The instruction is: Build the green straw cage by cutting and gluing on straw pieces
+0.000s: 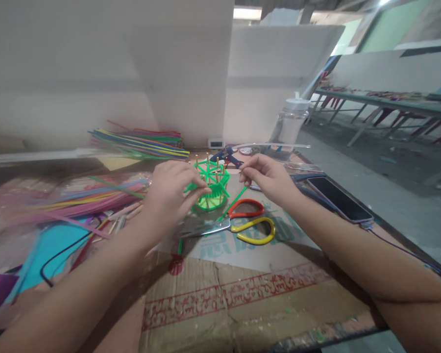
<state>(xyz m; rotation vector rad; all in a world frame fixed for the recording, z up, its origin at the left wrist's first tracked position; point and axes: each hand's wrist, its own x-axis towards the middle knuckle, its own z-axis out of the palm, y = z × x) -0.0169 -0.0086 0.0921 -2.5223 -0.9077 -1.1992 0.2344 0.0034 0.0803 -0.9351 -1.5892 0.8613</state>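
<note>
A small green craft frame [211, 200] with a spoked top and thin wooden pegs stands on the board, apparently wound with pipe cleaner. My left hand [174, 189] is closed at its left side, thumb and finger pinching green material at its front. To the right, my right hand [266, 177] is raised with its fingertips pinched together; whatever they hold is too small to make out. Just below those fingertips a loose green pipe cleaner [237, 202] slants down towards the scissors. The scissors [230, 224], with one red and one yellow handle, lie open in front of the frame.
Bundles of coloured pipe cleaners [143, 143] lie at the back left and in plastic at left. Behind the frame are a glue gun [226, 156] and a clear bottle [290, 120]. A phone [340, 200] with a cable rests at the right edge.
</note>
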